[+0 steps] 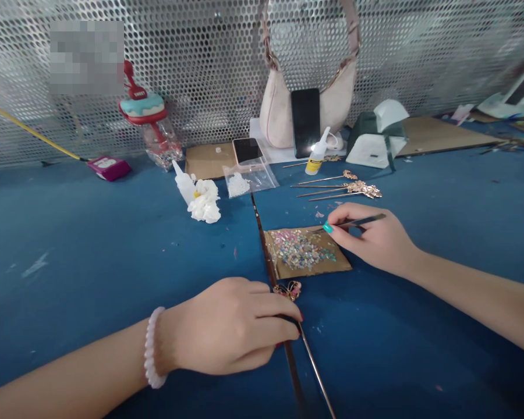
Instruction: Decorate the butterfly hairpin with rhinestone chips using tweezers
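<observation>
A blue surface (91,250) formed the ground of the scene, with a perforated metal panel (201,58) rising behind it. A pale handbag (277,110) stood against the panel, a dark phone (305,125) upright before it. The left hand (238,326), a beaded bracelet (153,349) at its wrist, lay low over the surface, its fingers bent and closed on the shaft of a metal hairpin (317,366) just below the head; the thumb was largely hidden. The right hand (367,235) was closed in a pinch on slim tweezers (360,222), their tips over the upper edge of a cardboard piece (327,266); whether the tips gripped anything could not be told. Beyond the cardboard lay several other hairpins (360,187), with a yellow-labelled bottle (315,163) upright near them. The held hairpin's butterfly-shaped head (293,289) lay just nearer than the cardboard, beside the left fingers. Smallest were the multicoloured chips (303,250), scattered across the cardboard.
</observation>
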Tool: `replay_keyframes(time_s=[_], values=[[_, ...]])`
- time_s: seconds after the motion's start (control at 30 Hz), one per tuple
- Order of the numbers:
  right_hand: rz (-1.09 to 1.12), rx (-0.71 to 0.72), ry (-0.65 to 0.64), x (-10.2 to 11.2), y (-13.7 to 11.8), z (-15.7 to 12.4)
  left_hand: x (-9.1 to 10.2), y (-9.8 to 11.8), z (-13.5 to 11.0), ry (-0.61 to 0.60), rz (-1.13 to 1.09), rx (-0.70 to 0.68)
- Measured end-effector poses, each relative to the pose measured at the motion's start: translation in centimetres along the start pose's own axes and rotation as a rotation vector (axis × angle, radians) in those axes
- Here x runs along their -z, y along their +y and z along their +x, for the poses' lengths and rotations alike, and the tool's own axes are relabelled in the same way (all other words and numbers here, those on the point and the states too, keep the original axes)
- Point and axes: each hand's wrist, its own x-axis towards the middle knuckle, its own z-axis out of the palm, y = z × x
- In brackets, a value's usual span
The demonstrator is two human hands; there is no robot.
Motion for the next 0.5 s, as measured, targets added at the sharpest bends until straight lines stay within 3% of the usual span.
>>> replay_keyframes(time_s=[0.5], values=[[0.014, -0.016, -0.058, -0.06, -0.06, -0.09, 0.07, -0.01, 0.15, 0.005, -0.008, 0.007]])
